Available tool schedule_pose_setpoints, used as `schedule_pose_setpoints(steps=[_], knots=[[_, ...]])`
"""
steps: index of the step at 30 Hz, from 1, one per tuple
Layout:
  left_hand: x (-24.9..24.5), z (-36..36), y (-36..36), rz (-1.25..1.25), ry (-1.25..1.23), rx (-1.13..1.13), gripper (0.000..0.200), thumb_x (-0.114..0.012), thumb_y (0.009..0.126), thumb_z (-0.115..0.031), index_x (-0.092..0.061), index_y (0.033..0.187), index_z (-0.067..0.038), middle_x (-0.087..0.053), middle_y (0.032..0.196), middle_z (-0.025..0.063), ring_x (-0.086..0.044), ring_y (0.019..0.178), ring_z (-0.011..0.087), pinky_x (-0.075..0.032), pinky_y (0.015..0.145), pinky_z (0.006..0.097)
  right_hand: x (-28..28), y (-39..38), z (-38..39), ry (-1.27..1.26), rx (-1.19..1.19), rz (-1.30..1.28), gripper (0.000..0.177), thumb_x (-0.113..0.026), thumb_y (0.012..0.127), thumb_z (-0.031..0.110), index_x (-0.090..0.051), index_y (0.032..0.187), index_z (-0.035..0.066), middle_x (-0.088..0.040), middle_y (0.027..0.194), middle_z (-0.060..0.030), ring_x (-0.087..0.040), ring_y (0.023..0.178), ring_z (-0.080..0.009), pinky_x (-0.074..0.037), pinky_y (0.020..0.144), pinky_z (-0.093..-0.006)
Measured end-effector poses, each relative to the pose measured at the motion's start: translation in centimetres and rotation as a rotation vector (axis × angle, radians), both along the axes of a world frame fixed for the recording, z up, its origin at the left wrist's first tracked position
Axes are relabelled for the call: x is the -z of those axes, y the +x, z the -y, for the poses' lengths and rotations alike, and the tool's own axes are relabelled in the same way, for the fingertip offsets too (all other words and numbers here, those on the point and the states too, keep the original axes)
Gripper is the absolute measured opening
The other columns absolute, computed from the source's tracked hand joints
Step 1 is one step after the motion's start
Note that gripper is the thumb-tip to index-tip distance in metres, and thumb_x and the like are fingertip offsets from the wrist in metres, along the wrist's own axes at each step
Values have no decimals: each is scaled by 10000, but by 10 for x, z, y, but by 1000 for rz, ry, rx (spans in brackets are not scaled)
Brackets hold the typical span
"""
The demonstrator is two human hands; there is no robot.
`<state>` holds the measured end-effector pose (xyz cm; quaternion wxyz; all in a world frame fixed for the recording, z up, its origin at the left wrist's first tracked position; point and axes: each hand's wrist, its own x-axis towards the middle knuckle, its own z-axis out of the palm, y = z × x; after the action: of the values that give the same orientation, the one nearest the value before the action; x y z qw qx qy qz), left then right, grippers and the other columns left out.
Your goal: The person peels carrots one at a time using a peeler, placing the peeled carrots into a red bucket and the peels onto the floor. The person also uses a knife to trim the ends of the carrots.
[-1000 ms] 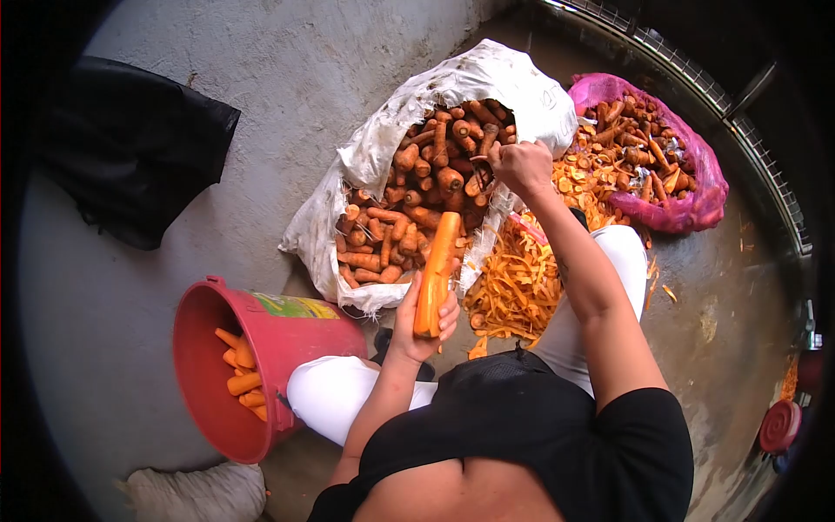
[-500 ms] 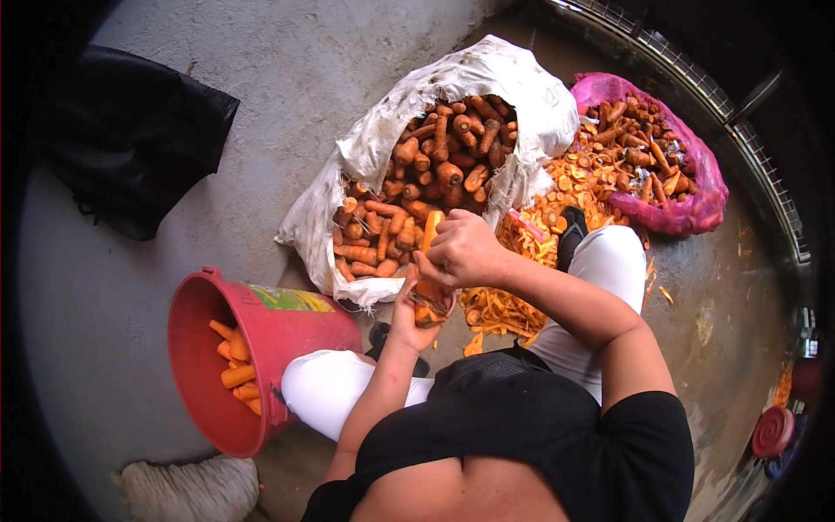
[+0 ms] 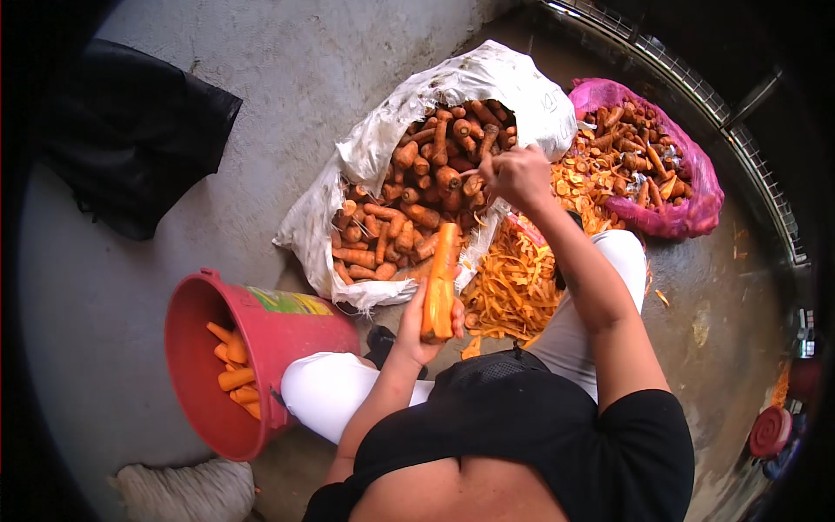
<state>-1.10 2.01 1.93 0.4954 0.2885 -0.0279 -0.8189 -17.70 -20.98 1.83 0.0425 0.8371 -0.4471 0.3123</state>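
An orange carrot (image 3: 441, 283), largely peeled, stands lengthwise in my left hand (image 3: 419, 326), whose fingers wrap round its lower end. Away from it, my right hand (image 3: 519, 178) is closed over the right edge of the white sack (image 3: 544, 109). A peeler seems to be in that hand, mostly hidden by the fingers. Many unpeeled carrots (image 3: 383, 235) fill the open sack. Below my right forearm lies a heap of carrot peelings (image 3: 509, 291).
A red bucket (image 3: 309, 326) lies tilted at the left with peeled carrots (image 3: 235, 374) inside. A pink mesh sack (image 3: 696, 209) of carrot pieces rests at the upper right. Black cloth (image 3: 143, 130) and a pale sack (image 3: 187, 491) are on the left.
My right hand has left the carrot and moved up and right, to the sack's edge. The carrot in my left hand now shows its long side, more upright and uncovered.
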Motion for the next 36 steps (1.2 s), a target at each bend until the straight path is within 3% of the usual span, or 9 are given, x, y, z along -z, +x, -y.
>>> schedule_pose_setpoints(steps=[1, 3, 8, 16, 19, 25, 31, 32, 36], knots=[[3, 0, -1, 33, 51, -56, 567, -281, 989, -510, -354, 1388, -113, -523, 749, 87, -537, 599, 176, -489, 534, 317, -16, 10, -22, 203, -18, 38, 498, -514, 893, 332, -564, 432, 150, -510, 418, -4, -459, 408, -154, -420, 567, -330], [18, 1, 5, 0, 92, -103, 537, -350, 972, -511, -405, 1346, -129, -558, 798, 90, -578, 683, 205, -488, 579, 347, -17, 22, -51, 41, -321, 127, 383, -603, 823, 198, -579, 444, 154, -500, 410, 8, -448, 405, -139, -378, 502, -314], [17, 8, 5, 102, 238, -172, 463, -370, 947, -512, -569, 1091, -119, -602, 856, 94, -538, 693, 241, -470, 590, 321, -21, 50, -94, 108, -797, 237, 397, -616, 783, 165, -479, 413, 123, -471, 426, -6, -446, 433, -187, -344, 500, -326], [29, 2, 6, 27, 150, -80, 450, -336, 948, -471, -547, 1027, -81, -572, 801, 93, -538, 638, 234, -453, 497, 344, -8, 50, -89, 72, -741, 207, 385, -611, 766, 160, -454, 418, 112, -484, 444, -6, -463, 471, -189, -330, 505, -328], [30, 3, 5, 263, 103, -87, 460, -322, 953, -472, -524, 1055, -71, -569, 805, 93, -556, 652, 219, -454, 487, 337, -10, 47, -87, 48, -740, 169, 384, -614, 765, 154, -456, 417, 112, -491, 448, -5, -460, 464, -189, -331, 503, -328], [38, 0, 5, 152, 38, -29, 586, -321, 933, -616, -510, 1127, -96, -591, 902, 86, -602, 680, 219, -491, 522, 337, -6, 45, -81, 49, -692, 188, 392, -621, 768, 161, -464, 412, 112, -494, 448, -3, -478, 472, -189, -343, 503, -329], [19, -5, 4, 63, -167, 1, 714, -490, 812, -696, -510, 1123, -54, -573, 905, 71, -576, 776, 185, -485, 603, 309, 0, 41, -73, 139, -606, 194, 388, -616, 782, 178, -496, 419, 114, -501, 451, -5, -500, 487, -198, -366, 512, -329], [20, -5, 5, 140, -138, 2, 572, -595, 853, -544, -522, 1091, -29, -584, 883, 87, -584, 748, 182, -486, 575, 297, 0, 41, -74, 141, -619, 185, 384, -615, 783, 180, -504, 422, 114, -505, 455, -7, -500, 489, -200, -367, 512, -329], [19, -4, 8, 270, -72, 25, 419, -600, 849, -313, -492, 1139, -30, -589, 826, 110, -581, 666, 170, -465, 492, 267, -1, 41, -76, 105, -681, 173, 361, -614, 782, 188, -548, 433, 127, -516, 454, 0, -496, 474, -192, -374, 509, -322]])
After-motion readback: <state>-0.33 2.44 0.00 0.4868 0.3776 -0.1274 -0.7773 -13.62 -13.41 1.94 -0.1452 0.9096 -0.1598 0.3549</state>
